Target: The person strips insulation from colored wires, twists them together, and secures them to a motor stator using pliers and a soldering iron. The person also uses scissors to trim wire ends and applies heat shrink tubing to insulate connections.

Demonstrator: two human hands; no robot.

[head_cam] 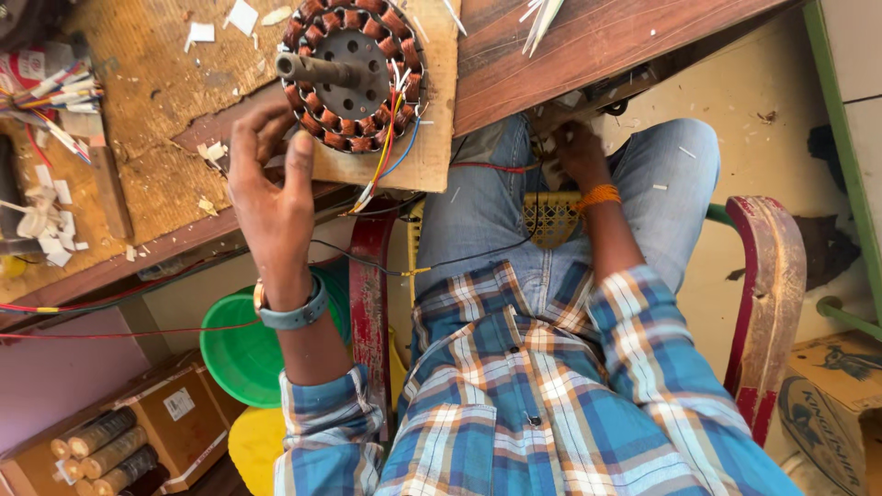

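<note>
A round motor stator wound with copper coils rests on a small wooden board at the edge of the workbench. A metal shaft stands out of its middle. Red, yellow and blue wires trail from it over the board's edge. My left hand hovers just left of the stator with its fingers apart, holding nothing. My right hand reaches down between my knees under the bench edge; its fingers are hidden, so what it touches is unclear. An orange band sits on that wrist.
The worn wooden workbench carries paper scraps and a bundle of coloured wires. A green bowl and a box of rolls sit on the floor at left. A red chair frame is at right.
</note>
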